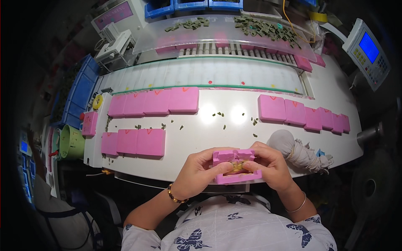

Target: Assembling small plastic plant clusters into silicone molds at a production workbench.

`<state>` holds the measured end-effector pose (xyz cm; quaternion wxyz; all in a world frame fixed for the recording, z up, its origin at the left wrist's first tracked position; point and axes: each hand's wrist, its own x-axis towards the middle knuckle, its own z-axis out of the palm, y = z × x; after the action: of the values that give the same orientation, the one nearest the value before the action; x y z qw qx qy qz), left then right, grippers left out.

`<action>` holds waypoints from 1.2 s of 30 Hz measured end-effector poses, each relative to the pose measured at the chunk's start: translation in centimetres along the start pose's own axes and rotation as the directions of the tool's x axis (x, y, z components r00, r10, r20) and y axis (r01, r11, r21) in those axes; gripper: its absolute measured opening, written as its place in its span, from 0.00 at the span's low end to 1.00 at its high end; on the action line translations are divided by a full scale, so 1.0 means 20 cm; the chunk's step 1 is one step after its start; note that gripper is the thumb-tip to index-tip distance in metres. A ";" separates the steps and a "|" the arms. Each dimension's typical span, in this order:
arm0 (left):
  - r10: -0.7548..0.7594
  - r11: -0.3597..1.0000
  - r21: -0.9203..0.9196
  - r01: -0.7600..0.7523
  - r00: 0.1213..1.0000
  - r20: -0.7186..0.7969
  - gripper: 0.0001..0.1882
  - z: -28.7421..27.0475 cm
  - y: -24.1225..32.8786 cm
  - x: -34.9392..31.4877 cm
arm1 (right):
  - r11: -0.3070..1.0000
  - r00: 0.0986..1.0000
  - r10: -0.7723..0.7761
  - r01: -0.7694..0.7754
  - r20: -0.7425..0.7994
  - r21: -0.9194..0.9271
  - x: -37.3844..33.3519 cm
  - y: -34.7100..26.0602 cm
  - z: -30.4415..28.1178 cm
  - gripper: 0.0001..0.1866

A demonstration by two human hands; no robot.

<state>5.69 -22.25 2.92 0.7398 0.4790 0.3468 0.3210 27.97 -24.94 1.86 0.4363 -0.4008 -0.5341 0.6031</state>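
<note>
Near the front edge of the table, both hands hold a pink rubber mould [238,179] bent apart, its upper edge split and folded back. My left hand [205,169] grips its left side, thumb pressed into the middle. From the right, my right hand [271,166] grips the other side, its thumb also inside. Between the thumbs shows a yellowish inner part [238,166], too small to make out fully. A grey cloth pouch [281,142] with a round end and a tied, bunched tail lies just beyond my right hand.
Pink mould blocks stand in rows at left [150,142], far left [184,99] and right [271,108]. Green scraps [224,126] dot the white table. Behind are a glass-topped strip [188,73], a clear tray [217,27] of green pieces, and a control panel [368,52]. A green bucket [71,142] stands left.
</note>
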 end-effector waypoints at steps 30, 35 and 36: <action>0.708 0.294 0.908 -0.300 0.706 0.004 0.35 0.05 0.07 0.11 | 0.988 0.950 -0.152 0.140 -0.273 -0.064 0.22 -0.08 0.13 0.09; 0.618 0.352 0.922 -0.163 0.780 -0.098 0.30 -0.26 0.19 0.33 | 1.000 0.978 -0.026 0.026 -0.205 0.000 0.26 -0.05 0.10 0.13; 0.603 0.391 0.918 -0.072 0.773 -0.197 0.29 -0.36 0.23 0.40 | 1.000 0.977 -0.031 0.031 -0.210 -0.003 0.24 -0.06 0.09 0.13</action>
<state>3.54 -10.66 3.36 0.1833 0.7461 0.5292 0.3602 24.89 -20.77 3.14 0.4996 -0.4537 -0.4912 0.5507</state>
